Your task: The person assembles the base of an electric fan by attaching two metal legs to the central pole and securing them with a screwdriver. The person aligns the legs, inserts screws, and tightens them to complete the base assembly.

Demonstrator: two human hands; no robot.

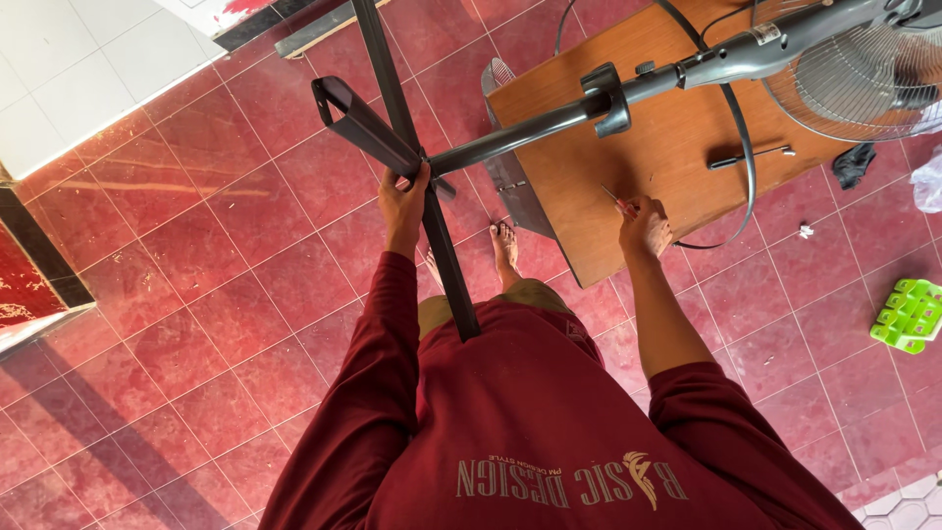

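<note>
My left hand [403, 199] grips the dark metal cross base [388, 128] of a standing fan where its bars meet the pole [530, 131]. The fan lies tilted over a low wooden table [628, 177], its grey neck and wire-caged head [863, 74] at the upper right. My right hand [644, 226] rests at the table's near edge, fingers closed on a small thin tool [613, 196] that sticks out past the fingers. A dark screwdriver [751, 155] lies on the table beyond it.
Red tiled floor all around. A green plastic piece [911, 314] lies on the floor at right, a dark cloth [854, 162] near the fan head, a curved black band [746, 167] across the table. White tiles at upper left. My bare feet [504, 245] stand by the table.
</note>
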